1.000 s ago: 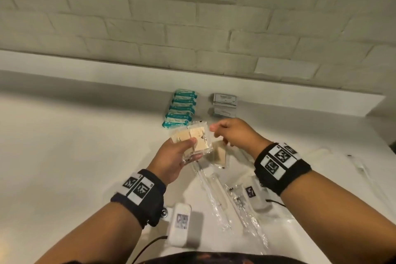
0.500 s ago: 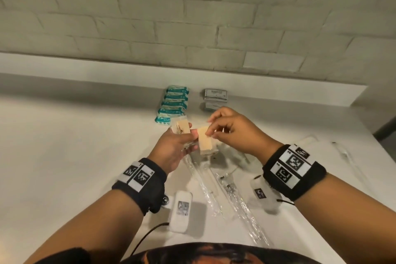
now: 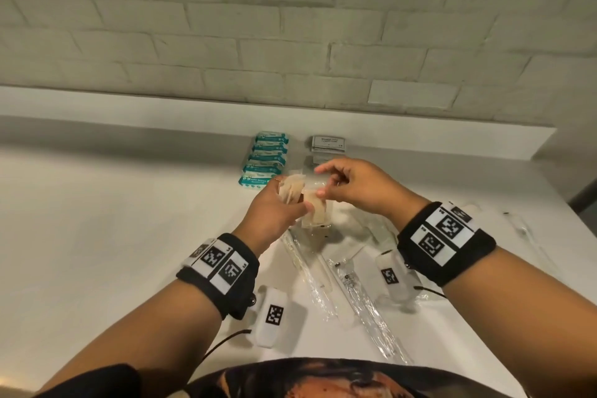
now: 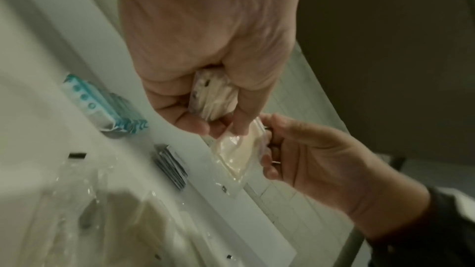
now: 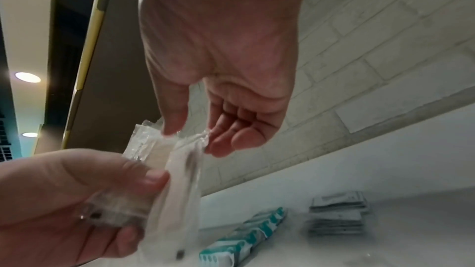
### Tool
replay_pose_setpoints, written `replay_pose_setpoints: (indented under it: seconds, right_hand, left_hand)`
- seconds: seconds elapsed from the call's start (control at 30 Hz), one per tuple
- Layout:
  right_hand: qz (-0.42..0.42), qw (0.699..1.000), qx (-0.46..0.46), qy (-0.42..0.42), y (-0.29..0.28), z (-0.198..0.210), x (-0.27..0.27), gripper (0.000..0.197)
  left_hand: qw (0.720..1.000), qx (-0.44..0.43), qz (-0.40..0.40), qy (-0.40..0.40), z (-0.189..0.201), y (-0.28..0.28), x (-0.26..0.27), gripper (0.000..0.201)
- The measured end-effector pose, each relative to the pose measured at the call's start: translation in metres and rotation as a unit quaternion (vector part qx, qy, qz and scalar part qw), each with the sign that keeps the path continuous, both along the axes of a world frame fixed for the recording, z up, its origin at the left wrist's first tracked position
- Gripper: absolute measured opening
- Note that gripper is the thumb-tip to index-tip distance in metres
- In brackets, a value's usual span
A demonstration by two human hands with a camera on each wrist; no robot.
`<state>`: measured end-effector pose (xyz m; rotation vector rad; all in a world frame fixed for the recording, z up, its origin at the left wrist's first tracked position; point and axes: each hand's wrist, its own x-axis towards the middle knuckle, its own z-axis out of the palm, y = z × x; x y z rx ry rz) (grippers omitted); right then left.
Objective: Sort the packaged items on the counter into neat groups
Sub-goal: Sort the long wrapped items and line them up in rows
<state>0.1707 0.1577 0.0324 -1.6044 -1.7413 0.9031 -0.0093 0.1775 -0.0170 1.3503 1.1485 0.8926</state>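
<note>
My left hand (image 3: 284, 203) grips a small bunch of clear packets with beige contents (image 3: 292, 189), held above the counter; the left wrist view shows the packets (image 4: 216, 96) bunched inside the curled fingers. My right hand (image 3: 326, 181) pinches the top edge of one more beige packet (image 3: 315, 213), which hangs against the left thumb. In the right wrist view the thumb and fingers of that hand (image 5: 205, 135) close on the packet's clear top seam (image 5: 180, 170). A row of teal wipe packs (image 3: 268, 158) and a stack of grey sachets (image 3: 328, 144) lie just beyond.
Long clear-wrapped items (image 3: 323, 284) lie loose on the white counter (image 3: 113, 220) under my hands, with another (image 3: 523, 229) at the far right. A raised ledge (image 3: 161, 113) and a brick wall close the back. The counter's right end drops off.
The right hand lifted a beige packet and brought it against the left hand's bunch. The left hand turned its packets more edge-on. Both hands moved slightly toward the teal packs.
</note>
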Motion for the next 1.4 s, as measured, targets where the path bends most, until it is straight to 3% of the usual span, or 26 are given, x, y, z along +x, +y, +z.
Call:
replay_pose_setpoints:
  seconds: [0.07, 0.17, 0.23, 0.27, 0.4, 0.5, 0.67, 0.77, 0.83, 0.93, 1.0, 1.1, 1.2, 1.27, 1.33, 1.4]
  right_hand:
    - [0.012, 0.997, -0.019, -0.073, 0.003, 0.007, 0.0, 0.013]
    - [0.005, 0.986, -0.011, -0.169, 0.01, 0.009, 0.005, 0.002]
    - [-0.034, 0.96, 0.011, -0.277, 0.018, 0.004, 0.014, 0.009]
    - [-0.057, 0.957, 0.007, -0.283, 0.022, 0.001, 0.019, 0.011]
    - [-0.056, 0.967, -0.051, -0.244, 0.035, -0.015, 0.028, 0.01]
    - [-0.028, 0.971, -0.08, -0.224, 0.046, -0.028, 0.021, 0.012]
    - [0.022, 0.956, -0.118, -0.268, 0.069, -0.052, 0.0, 0.017]
    - [0.003, 0.956, -0.12, -0.266, 0.077, -0.07, -0.004, 0.011]
    - [-0.044, 0.969, -0.103, -0.221, 0.078, -0.076, -0.004, 0.012]
    - [-0.096, 0.991, -0.08, -0.038, 0.072, -0.064, -0.008, 0.021]
    - [-0.061, 0.992, -0.1, 0.048, 0.062, -0.045, -0.012, 0.027]
    - [0.027, 0.99, -0.119, 0.072, 0.046, -0.03, -0.016, 0.02]
    - [-0.005, 0.989, -0.075, 0.125, 0.036, -0.024, -0.016, 0.013]
    - [-0.041, 0.989, 0.003, 0.145, 0.03, -0.021, -0.013, 0.014]
    - [-0.041, 0.99, 0.089, 0.097, 0.022, -0.021, -0.009, 0.021]
    - [0.022, 0.992, 0.125, 0.01, 0.009, -0.023, -0.008, 0.023]
  left_hand:
    - [0.999, 0.012, -0.011, 0.03, -0.001, 0.002, 0.002, 0.047]
    - [0.999, -0.014, -0.035, -0.015, -0.003, 0.004, 0.001, 0.04]
    - [0.995, -0.059, -0.048, -0.07, -0.006, 0.005, -0.004, 0.029]
    - [0.989, -0.09, -0.047, -0.109, -0.007, 0.005, -0.007, 0.025]
    - [0.952, -0.199, -0.022, -0.233, -0.015, 0.009, -0.019, 0.027]
    - [0.947, -0.212, -0.004, -0.242, -0.024, 0.012, -0.025, 0.028]
    - [0.936, -0.236, 0.014, -0.262, -0.032, 0.012, -0.03, 0.028]
    - [0.936, -0.233, 0.017, -0.262, -0.034, 0.013, -0.032, 0.026]
    - [0.936, -0.228, 0.034, -0.265, -0.035, 0.014, -0.033, 0.022]
    - [0.938, -0.214, 0.051, -0.268, -0.034, 0.016, -0.034, 0.013]
    - [0.944, -0.2, 0.047, -0.259, -0.031, 0.017, -0.031, 0.016]
    - [0.952, -0.175, 0.02, -0.248, -0.026, 0.016, -0.023, 0.02]
    - [0.954, -0.164, 0.0, -0.252, -0.02, 0.015, -0.012, 0.018]
    - [0.95, -0.186, 0.017, -0.252, -0.017, 0.015, -0.008, 0.03]
    - [0.942, -0.212, 0.014, -0.261, -0.016, 0.015, -0.007, 0.029]
    - [0.944, -0.202, -0.008, -0.259, -0.013, 0.013, -0.009, 0.009]
